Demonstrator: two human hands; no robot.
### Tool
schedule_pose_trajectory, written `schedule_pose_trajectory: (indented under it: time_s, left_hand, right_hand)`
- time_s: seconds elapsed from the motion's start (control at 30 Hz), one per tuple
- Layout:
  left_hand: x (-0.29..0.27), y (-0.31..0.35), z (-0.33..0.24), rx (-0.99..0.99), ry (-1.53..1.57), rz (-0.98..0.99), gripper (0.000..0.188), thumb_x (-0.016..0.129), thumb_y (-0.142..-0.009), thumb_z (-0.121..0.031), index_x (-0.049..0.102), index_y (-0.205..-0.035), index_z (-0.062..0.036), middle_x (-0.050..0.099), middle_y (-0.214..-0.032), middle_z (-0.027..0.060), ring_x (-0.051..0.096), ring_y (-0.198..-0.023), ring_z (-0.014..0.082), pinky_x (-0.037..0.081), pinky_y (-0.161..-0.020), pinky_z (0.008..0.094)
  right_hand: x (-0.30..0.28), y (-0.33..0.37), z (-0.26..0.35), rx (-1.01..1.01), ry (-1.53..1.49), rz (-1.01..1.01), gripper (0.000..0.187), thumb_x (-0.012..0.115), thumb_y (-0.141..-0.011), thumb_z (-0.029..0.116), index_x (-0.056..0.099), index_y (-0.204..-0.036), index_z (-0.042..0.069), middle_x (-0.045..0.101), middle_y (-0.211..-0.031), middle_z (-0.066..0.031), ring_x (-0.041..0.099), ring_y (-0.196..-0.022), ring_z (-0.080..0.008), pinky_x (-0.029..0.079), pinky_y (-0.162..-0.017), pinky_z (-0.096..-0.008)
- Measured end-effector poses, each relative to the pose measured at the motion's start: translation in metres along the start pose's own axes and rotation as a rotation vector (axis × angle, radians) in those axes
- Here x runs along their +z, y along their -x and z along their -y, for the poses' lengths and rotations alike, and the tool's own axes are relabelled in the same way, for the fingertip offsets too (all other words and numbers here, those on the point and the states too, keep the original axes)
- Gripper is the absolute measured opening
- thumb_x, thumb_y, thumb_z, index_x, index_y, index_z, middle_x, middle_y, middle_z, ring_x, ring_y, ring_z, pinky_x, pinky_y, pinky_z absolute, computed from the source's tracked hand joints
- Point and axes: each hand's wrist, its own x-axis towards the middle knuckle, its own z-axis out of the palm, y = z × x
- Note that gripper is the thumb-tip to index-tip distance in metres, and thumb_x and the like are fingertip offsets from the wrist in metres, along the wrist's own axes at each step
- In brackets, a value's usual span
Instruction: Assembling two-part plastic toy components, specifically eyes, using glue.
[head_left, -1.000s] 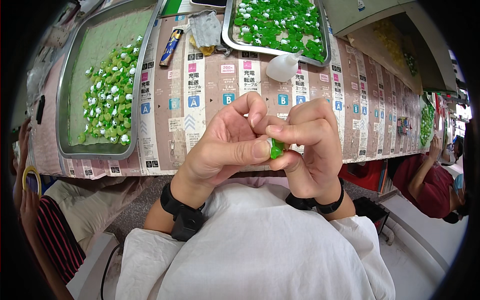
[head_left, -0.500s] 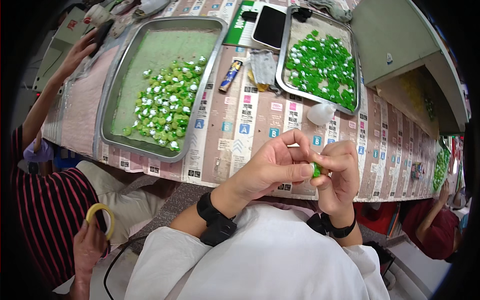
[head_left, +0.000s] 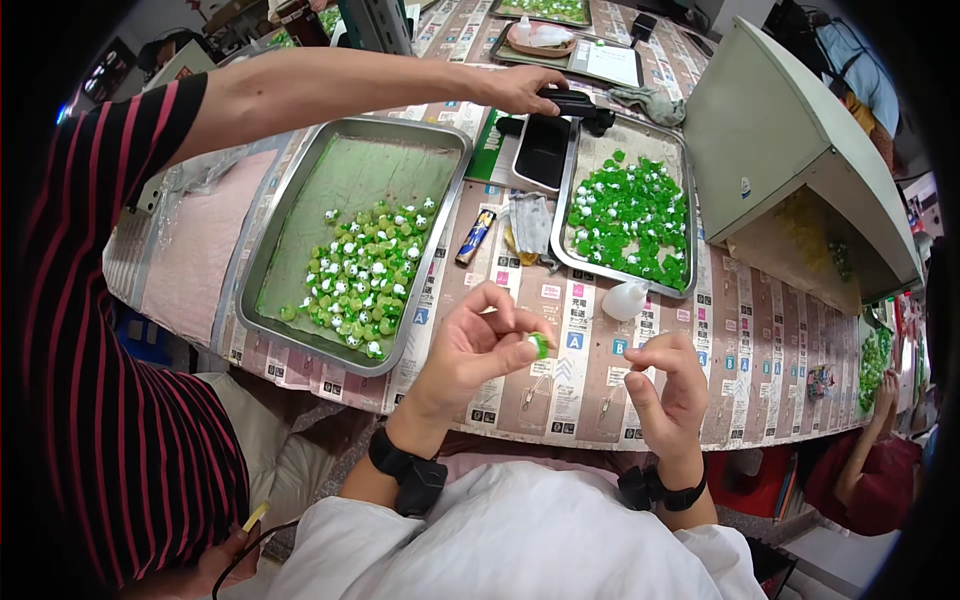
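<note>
Between the thumb and fingertips of my left hand [head_left: 465, 352] is a small green-and-white figure piece [head_left: 541, 345]. My right hand [head_left: 668, 392] hovers to its right, thumb and index finger curled but apart, with nothing visible between them. Both hands are above the near edge of the table. A white squeeze bottle [head_left: 624, 300] stands just beyond my right hand. Past my left hand lies a large metal tray [head_left: 250, 290] with many similar green-and-white pieces. A smaller metal tray [head_left: 622, 281], farther right, holds bright green pieces with white parts.
A person's arm [head_left: 360, 92] reaches across from the left, its hand at a black object [head_left: 568, 102] above a phone [head_left: 543, 150]. A blue tube-shaped pack [head_left: 476, 237] and a grey cloth [head_left: 530, 222] lie between the trays. A grey box-shaped hood [head_left: 775, 150] stands right.
My hands have separated; the piece stays in my left hand, which moved left. The other person's arm swung from the far left across to the phone with the black object. My view shifted.
</note>
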Motion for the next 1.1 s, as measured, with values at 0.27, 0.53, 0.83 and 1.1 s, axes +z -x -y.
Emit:
schedule_pose_trajectory:
  time_s: [0.27, 0.53, 0.83, 1.1]
  left_hand:
    - [-0.059, 0.014, -0.044, 0.33, -0.629, -0.451, 0.022, 0.064, -0.078, 0.003, 0.046, -0.084, -0.0071, 0.066, -0.092, 0.0101, 0.034, -0.058, 0.0008, 0.032, -0.054, 0.016]
    - [-0.094, 0.014, -0.07, 0.249, -1.283, -0.798, 0.018, 0.064, -0.075, 0.0, 0.06, -0.092, -0.0041, 0.057, -0.08, 0.0009, 0.04, -0.061, 0.0076, 0.037, -0.059, 0.0221]
    - [-0.121, 0.018, -0.065, 0.188, -1.575, -0.723, 0.018, 0.065, -0.073, 0.0, 0.064, -0.09, -0.0037, 0.056, -0.082, 0.0092, 0.052, -0.07, 0.0193, 0.044, -0.063, 0.0299]
    - [-0.124, 0.017, -0.068, 0.215, -1.559, -0.696, 0.016, 0.063, -0.073, 0.001, 0.062, -0.089, -0.0014, 0.056, -0.086, 0.009, 0.053, -0.079, 0.0215, 0.043, -0.069, 0.0302]
  right_hand:
    - [-0.017, -0.001, -0.004, 0.036, 0.003, -0.098, 0.011, 0.062, -0.078, -0.003, 0.062, -0.089, 0.001, 0.059, -0.077, -0.0083, 0.054, -0.072, -0.0178, 0.041, -0.064, -0.0262]
    - [-0.027, -0.009, -0.011, 0.039, 0.004, -0.172, 0.01, 0.062, -0.079, -0.002, 0.062, -0.088, 0.0, 0.059, -0.076, -0.0081, 0.053, -0.07, -0.0172, 0.04, -0.064, -0.0263]
    - [-0.036, -0.001, -0.023, 0.12, -0.022, -0.225, 0.011, 0.06, -0.079, -0.004, 0.062, -0.089, -0.001, 0.058, -0.074, -0.0067, 0.052, -0.068, -0.014, 0.04, -0.061, -0.0242]
    - [-0.041, -0.001, -0.026, 0.176, -0.06, -0.246, 0.01, 0.059, -0.08, -0.004, 0.062, -0.089, -0.001, 0.059, -0.075, -0.0063, 0.053, -0.067, -0.0124, 0.041, -0.062, -0.0233]
